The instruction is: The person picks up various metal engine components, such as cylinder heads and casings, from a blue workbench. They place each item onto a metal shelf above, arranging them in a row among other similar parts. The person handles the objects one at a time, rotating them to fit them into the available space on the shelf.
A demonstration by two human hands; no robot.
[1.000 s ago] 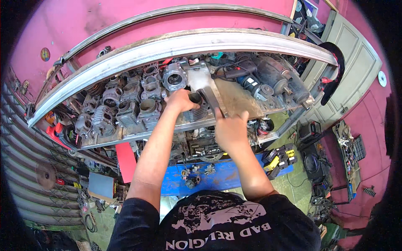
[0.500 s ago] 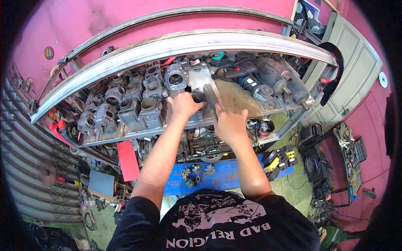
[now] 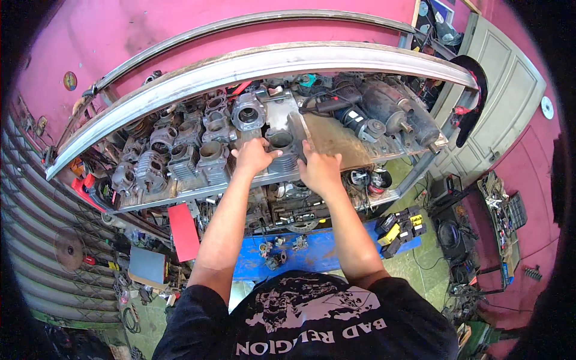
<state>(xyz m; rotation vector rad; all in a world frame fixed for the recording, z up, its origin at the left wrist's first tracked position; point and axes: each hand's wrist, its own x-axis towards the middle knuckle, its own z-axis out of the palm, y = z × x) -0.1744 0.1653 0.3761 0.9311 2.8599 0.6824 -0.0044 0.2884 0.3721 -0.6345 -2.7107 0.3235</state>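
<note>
A finned metal engine cylinder [image 3: 281,141] stands upright near the front edge of the shelf, its round bore facing up. My left hand [image 3: 254,158] is at its left side, fingers apart, with the thumb reaching to the cylinder's near left side. On the other side, my right hand [image 3: 321,170] has its fingers spread beside the cylinder, near a flat dark grey strip [image 3: 296,127]. Whether either hand presses on the cylinder is hard to see. Behind it sits another engine cylinder [image 3: 248,111] with a wide flange.
Several used cylinders [image 3: 191,131] crowd the shelf's left half. To the right lie an angle grinder [image 3: 363,125] and dark exhaust mufflers [image 3: 387,108]. A metal beam [image 3: 270,60] spans above the shelf. Below stands a blue bench [image 3: 318,247] with small parts.
The cylinder has come to rest slightly left, with its bore now more fully in view. My left thumb has left its rim, and my right hand has shifted a little left.
</note>
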